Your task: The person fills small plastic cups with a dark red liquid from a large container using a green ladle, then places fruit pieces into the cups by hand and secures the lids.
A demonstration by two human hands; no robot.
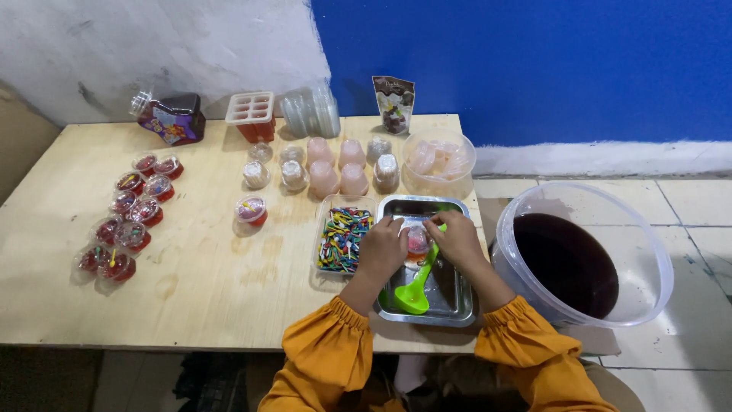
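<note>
Both hands, left hand [383, 246] and right hand [456, 236], are grasping a small cup [418, 239] over the metal tray [450, 305] at the plywood counter's [198, 282] near right edge; blue wall [534, 61] behind.

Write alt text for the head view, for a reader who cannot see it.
Both hands, left hand and right hand, hold a small clear cup over a metal tray containing a green spoon on a plywood table. Filled red cups sit at left; a tub of dark liquid stands at right.
</note>
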